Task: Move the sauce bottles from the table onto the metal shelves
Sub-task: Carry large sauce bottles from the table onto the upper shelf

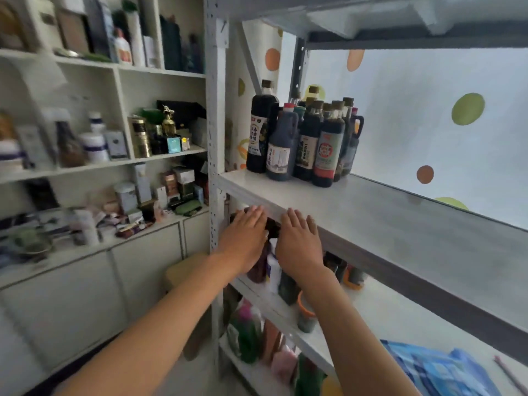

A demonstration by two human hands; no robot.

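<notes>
Both hands, left point(243, 238) and right point(300, 244), lay flat with fingers spread on bottles point(271, 267) below the metal shelf point(371, 212); more bottles stood above it. They probably needed gentle, even pushing to stay upright

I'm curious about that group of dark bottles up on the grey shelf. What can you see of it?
The bottles stand upright in a tight cluster at the left end of the shelf, near its white post. They look like glass or plastic, filled with dark sauce. Most have brownish caps; one squat jug has a red cap, and another at the back has a handle. Labels are white, dark and one red and pale green. Neither hand touches them; both hands are lower, under the shelf's front edge.
</notes>
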